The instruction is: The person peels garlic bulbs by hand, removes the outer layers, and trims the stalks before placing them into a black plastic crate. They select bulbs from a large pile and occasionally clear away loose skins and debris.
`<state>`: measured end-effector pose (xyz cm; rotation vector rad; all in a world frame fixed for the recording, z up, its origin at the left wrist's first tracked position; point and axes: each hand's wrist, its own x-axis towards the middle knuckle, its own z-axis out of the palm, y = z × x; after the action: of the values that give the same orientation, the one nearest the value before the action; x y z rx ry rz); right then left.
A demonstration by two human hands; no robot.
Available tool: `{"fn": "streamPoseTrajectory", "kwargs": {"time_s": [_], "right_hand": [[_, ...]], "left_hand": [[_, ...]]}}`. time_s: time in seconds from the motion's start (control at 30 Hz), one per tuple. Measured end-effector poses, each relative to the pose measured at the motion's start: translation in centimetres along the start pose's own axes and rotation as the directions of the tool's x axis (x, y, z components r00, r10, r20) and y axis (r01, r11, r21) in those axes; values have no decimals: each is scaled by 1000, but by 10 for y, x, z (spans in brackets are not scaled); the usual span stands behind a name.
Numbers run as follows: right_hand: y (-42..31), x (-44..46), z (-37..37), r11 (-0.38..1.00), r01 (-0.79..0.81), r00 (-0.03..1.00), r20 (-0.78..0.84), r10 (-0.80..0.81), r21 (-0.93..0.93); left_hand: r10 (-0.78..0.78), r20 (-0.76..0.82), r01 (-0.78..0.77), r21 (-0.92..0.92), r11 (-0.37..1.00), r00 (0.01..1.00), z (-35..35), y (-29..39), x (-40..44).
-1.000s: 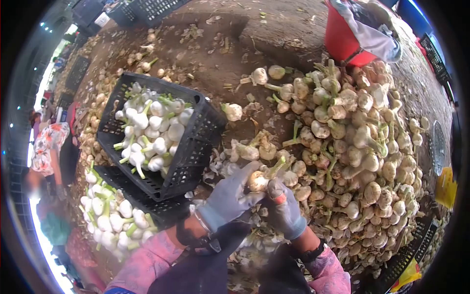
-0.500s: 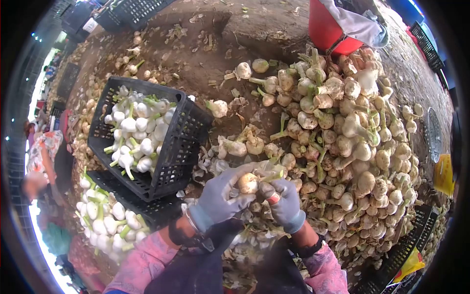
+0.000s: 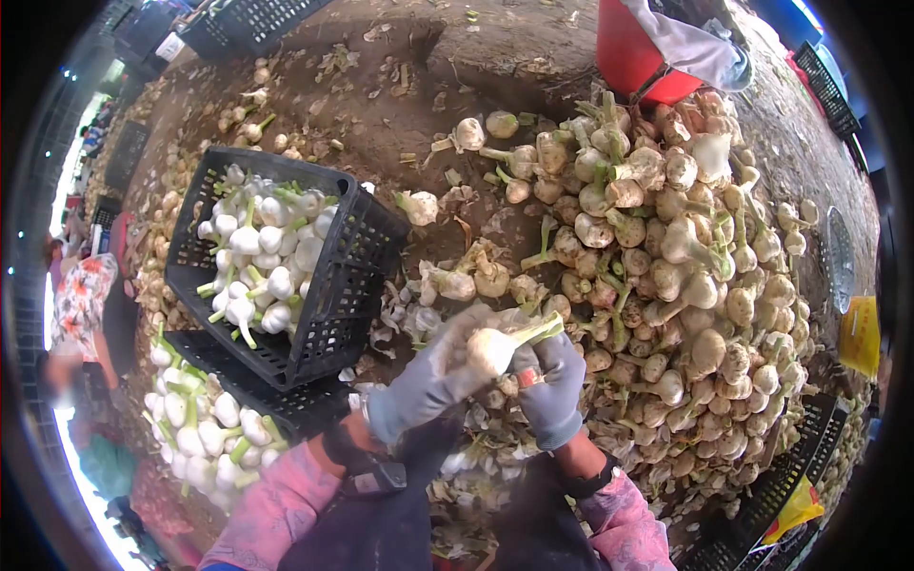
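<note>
One garlic bulb (image 3: 491,352) — stem toward the right hand (image 3: 552,383) — sits in the left hand's (image 3: 433,376) fingers, gripped; whether the right hand grips anything, I cannot tell.

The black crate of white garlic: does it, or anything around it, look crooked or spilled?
Yes: the black crate sits tilted, with white garlic inside. More white bulbs lie below it; whether spilled or placed there, I can't tell. Papery scraps litter the ground by the left hand, which holds a bulb.

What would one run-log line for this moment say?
left hand: holding garlic bulb | right hand: close by its stem | black crate: holding white bulbs | red bucket: beside bulb pile
</note>
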<state>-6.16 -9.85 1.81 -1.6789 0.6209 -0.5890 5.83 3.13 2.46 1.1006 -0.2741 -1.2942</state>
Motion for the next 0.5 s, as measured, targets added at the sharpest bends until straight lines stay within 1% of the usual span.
{"fn": "streamPoseTrajectory", "kwargs": {"time_s": [0.03,0.07,0.1,0.13,0.17,0.2,0.23,0.27,0.3,0.33,0.37,0.4,0.43,0.47,0.5], "right_hand": [[-3,-1,-1,997,18,1000,2,-18,-70],[-6,-2,-1,990,36,999,5,-36,-138],[-7,-5,-1,977,51,999,9,-50,-206],[-3,-7,3,977,120,992,-19,-125,-177],[-1,-8,3,992,82,996,-9,-84,-98],[-1,-10,3,999,43,999,5,-43,-19],[-1,-11,4,998,3,1000,22,-5,61],[-2,-18,4,917,-266,964,96,248,296],[-3,-22,7,831,-357,934,146,326,427],[-4,-26,11,716,-440,896,206,394,542],[-3,-29,14,577,-511,851,276,447,638],[2,-31,10,577,-546,832,312,459,608],[2,-30,8,699,-469,883,261,391,539],[2,-28,7,803,-380,924,219,312,458],[1,-24,7,887,-280,956,187,225,367]], "left_hand": [[104,-96,-88,152,984,990,5,-3,2],[175,-166,-104,367,925,970,12,2,3],[192,-164,-114,395,912,968,11,5,1],[210,-160,-125,423,898,965,9,7,0],[228,-154,-137,451,882,961,9,9,-1],[147,-153,-89,333,939,977,12,14,-1],[47,-113,-23,210,977,992,9,16,-1],[-47,-61,52,87,995,997,2,18,-2],[-133,4,133,-33,991,991,-6,18,-3],[-73,75,80,-93,992,995,-27,-1,-4],[-78,32,79,-52,996,996,-25,0,-3],[-82,-12,82,-10,997,997,-21,3,-3],[-84,-54,85,32,996,995,-14,8,-2],[3,-101,-5,-23,1000,995,6,20,-1],[35,-145,-25,67,997,989,5,19,-2]]}}
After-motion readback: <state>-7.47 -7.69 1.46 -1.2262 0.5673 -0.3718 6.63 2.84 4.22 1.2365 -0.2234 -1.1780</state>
